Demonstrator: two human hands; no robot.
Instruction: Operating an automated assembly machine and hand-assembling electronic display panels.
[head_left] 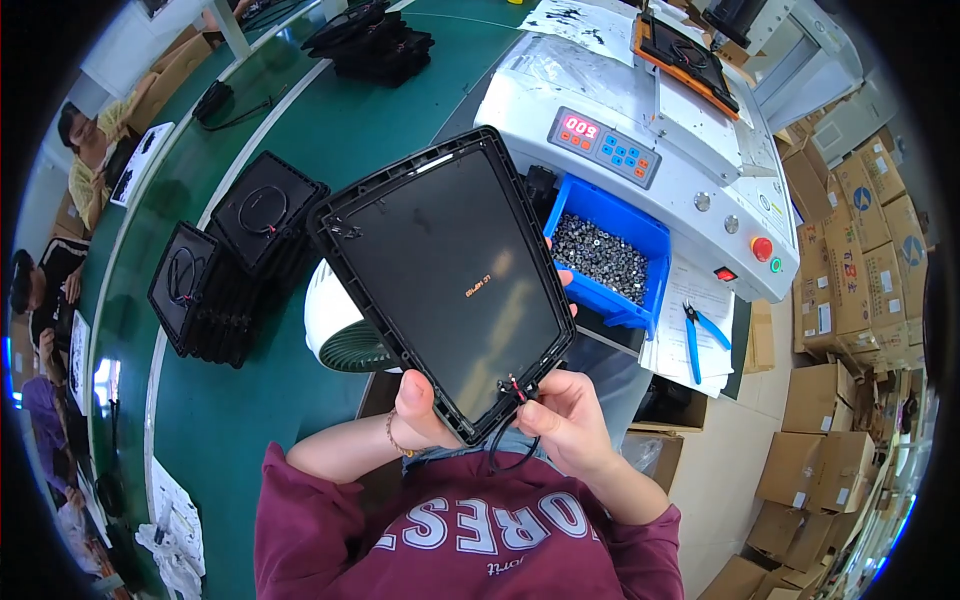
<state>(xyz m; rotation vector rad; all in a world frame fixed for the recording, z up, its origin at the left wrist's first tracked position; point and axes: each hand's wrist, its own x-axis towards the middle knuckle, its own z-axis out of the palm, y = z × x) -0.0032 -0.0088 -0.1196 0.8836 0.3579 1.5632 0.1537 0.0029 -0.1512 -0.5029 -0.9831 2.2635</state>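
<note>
A black rectangular plastic housing (pixel 440 270) with a raised, slotted rim is tilted up in front of my body. My left hand (pixel 425 415) is closed on it, the thumb at the lower left edge. Fingertips show past its right edge, and the rest of that grip is hidden behind it. At the lower corner, my right hand (pixel 565 420) pinches a thin black cable (pixel 513 462) with small coloured wire ends. The cable loops down below the corner.
A blue bin (pixel 655 240) of small metal parts stands beside a white machine (pixel 600 85) with a control panel. Blue-handled cutters (pixel 705 340) lie on papers. Stacked housings (pixel 265 210) with coiled cables sit left, near a white round object (pixel 335 315). Cartons (pixel 860 250) fill the right. Other people sit far left.
</note>
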